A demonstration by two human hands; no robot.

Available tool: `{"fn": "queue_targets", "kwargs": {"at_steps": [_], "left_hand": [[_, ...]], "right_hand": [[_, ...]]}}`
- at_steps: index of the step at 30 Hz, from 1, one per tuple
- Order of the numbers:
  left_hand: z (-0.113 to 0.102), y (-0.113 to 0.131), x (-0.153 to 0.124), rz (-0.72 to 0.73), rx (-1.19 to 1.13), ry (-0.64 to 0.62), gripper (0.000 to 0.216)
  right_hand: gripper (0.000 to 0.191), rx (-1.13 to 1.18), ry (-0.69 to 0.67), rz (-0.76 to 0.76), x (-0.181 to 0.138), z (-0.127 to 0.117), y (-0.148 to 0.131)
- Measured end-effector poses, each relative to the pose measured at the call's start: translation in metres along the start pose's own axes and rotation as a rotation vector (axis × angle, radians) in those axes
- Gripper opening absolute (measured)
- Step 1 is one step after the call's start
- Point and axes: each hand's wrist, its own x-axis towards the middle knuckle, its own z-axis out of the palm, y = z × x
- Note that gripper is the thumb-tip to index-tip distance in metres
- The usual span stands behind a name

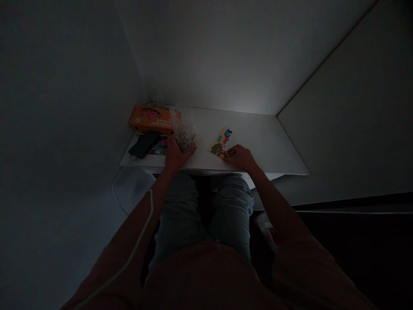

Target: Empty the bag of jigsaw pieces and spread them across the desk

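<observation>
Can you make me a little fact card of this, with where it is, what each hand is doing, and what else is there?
Place: a white table in dim light
Left hand: thumb spread, at the near edge of a see-through bag
Right hand: fingers at the near right corner of a colourful picture; its grip is too dark to tell
Far left: an orange box with upside-down writing
Near left: a dark thing, too dim to name
Cord: white, along the left arm

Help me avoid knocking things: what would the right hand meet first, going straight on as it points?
Probably the colourful picture piece: the right hand points left, right at the piece's near end, though contact is hard to tell in this dimness.
</observation>
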Motion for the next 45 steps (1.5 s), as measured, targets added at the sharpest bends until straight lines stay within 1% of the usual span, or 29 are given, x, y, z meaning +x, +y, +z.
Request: {"fn": "queue_targets", "kwargs": {"at_steps": [6, 11, 15, 17, 19, 21, 23, 25, 27, 29, 31, 33, 36, 41, 45], "left_hand": [[0.003, -0.001, 0.000, 0.000, 0.001, -0.011, 0.100], [0.005, -0.005, 0.000, -0.012, 0.012, 0.000, 0.102], [0.007, -0.008, 0.000, 0.030, 0.029, 0.013, 0.102], [0.007, -0.009, -0.001, 0.030, 0.030, 0.013, 0.103], [0.007, -0.009, -0.001, 0.019, 0.020, 0.009, 0.104], [0.007, -0.008, -0.001, 0.005, 0.013, 0.001, 0.104], [0.007, -0.008, -0.001, 0.001, 0.015, -0.003, 0.103], [0.007, -0.008, -0.001, 0.021, 0.012, 0.003, 0.103], [0.007, -0.009, -0.001, 0.054, -0.001, 0.013, 0.101], [0.007, -0.009, 0.000, 0.066, -0.015, 0.018, 0.100], [0.008, -0.010, 0.000, 0.051, -0.024, 0.017, 0.102], [0.008, -0.010, 0.001, 0.033, -0.029, 0.021, 0.104], [0.009, -0.011, 0.001, 0.033, -0.039, 0.021, 0.105], [0.012, -0.014, 0.002, 0.036, -0.052, 0.024, 0.104], [0.013, -0.017, 0.002, 0.033, -0.052, 0.031, 0.106]], "right_hand": [[0.025, 0.101, -0.034, -0.001, -0.026, -0.040, 0.028], [0.030, 0.180, 0.040, -0.062, -0.028, -0.060, 0.035], [0.032, 0.223, 0.127, -0.069, -0.019, -0.071, 0.029], [0.037, 0.227, 0.170, -0.045, -0.014, -0.070, 0.024], [0.039, 0.217, 0.168, -0.024, -0.008, -0.064, 0.020], [0.038, 0.204, 0.106, -0.033, -0.005, -0.053, 0.017], [0.035, 0.181, 0.014, -0.066, -0.004, -0.041, 0.016], [0.033, 0.138, -0.053, -0.101, -0.006, -0.029, 0.016], [0.034, 0.094, -0.082, -0.104, -0.009, -0.021, 0.016], [0.036, 0.081, -0.088, -0.067, -0.010, -0.017, 0.015], [0.036, 0.090, -0.112, -0.036, -0.011, -0.017, 0.015], [0.033, 0.081, -0.140, -0.036, -0.010, -0.018, 0.014], [0.030, 0.010, -0.158, -0.037, -0.009, -0.022, 0.012], [0.029, -0.103, -0.233, -0.033, -0.005, -0.028, 0.001], [0.032, -0.132, -0.277, -0.035, 0.000, -0.033, -0.007]]}}
